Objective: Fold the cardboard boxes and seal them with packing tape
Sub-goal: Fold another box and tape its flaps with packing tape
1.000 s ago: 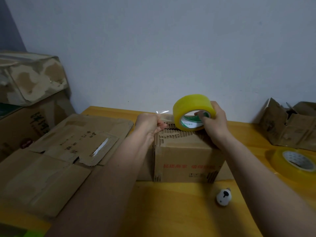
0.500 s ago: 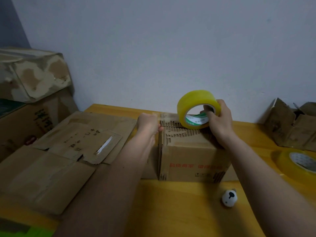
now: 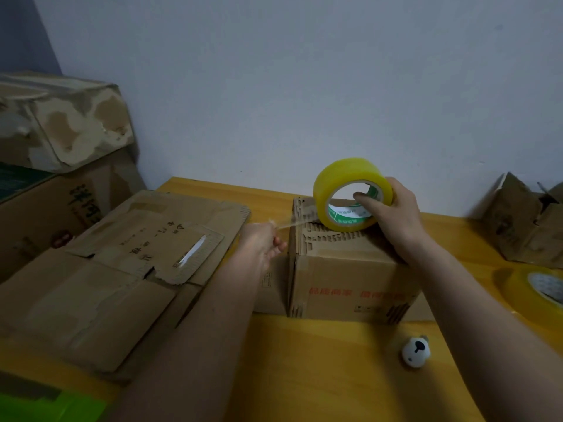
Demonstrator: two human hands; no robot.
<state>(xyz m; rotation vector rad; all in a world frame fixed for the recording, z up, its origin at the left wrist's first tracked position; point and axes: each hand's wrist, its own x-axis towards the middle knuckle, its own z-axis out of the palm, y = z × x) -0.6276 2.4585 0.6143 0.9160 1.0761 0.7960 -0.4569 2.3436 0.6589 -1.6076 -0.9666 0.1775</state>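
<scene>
While you pull tape in the head view, your right hand (image 3: 393, 211) grips the tape roll (image 3: 350, 193) at centre right of the frame, one finger hooked into the core and the rest wrapped over the outer rim, with the roll standing on edge on top of the cardboard box (image 3: 350, 269). Your left hand (image 3: 262, 242), just left of the box's top corner, is curled tight and pinches the free tape end (image 3: 286, 223), a clear strip stretched between fist and roll. The box sits centre frame on the yellow table (image 3: 304, 376), its top skin torn to bare corrugation.

Handling, as a judgement: the box looks light and stiff enough but weak on top, so press on its edges, not the middle. The tape is thin, sticky and likely to fold onto itself; keep it taut and hold only the very end. Hold the roll by core and rim, as now.

Flattened cardboard (image 3: 122, 269) lies at left, a spare tape roll (image 3: 536, 287) at the right edge, a small panda figure (image 3: 416, 351) at lower right.
</scene>
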